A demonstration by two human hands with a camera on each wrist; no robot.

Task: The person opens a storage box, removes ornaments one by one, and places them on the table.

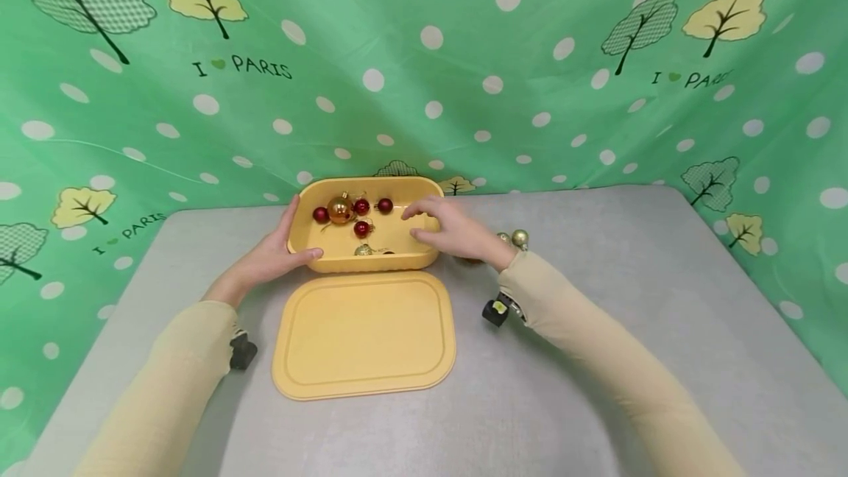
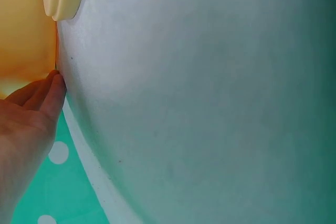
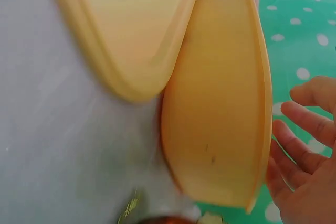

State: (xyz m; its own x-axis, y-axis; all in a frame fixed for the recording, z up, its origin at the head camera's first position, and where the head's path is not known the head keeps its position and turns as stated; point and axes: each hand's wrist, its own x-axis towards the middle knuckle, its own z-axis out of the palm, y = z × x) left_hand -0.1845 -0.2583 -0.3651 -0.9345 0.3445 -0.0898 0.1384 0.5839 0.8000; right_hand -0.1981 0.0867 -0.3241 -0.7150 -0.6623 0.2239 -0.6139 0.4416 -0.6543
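Observation:
A yellow plastic box (image 1: 371,263) stands at the back of the table and holds several small red baubles (image 1: 362,230), a larger shiny gold one (image 1: 341,210) and a glittery gold one (image 1: 363,249). My left hand (image 1: 278,245) holds the box's left end, thumb over the front rim and fingers along the side. Over the right end hovers my right hand (image 1: 447,227), fingers loosely spread; the right wrist view shows nothing between them, beside the box rim. In front of the box lies its flat yellow lid (image 1: 364,335).
Right of the box, gold baubles (image 1: 520,238) lie on the grey table (image 1: 596,256), partly hidden behind the right wrist. A reddish round bauble (image 3: 168,220) shows at the bottom of the right wrist view. A green patterned curtain (image 1: 397,116) hangs behind the table.

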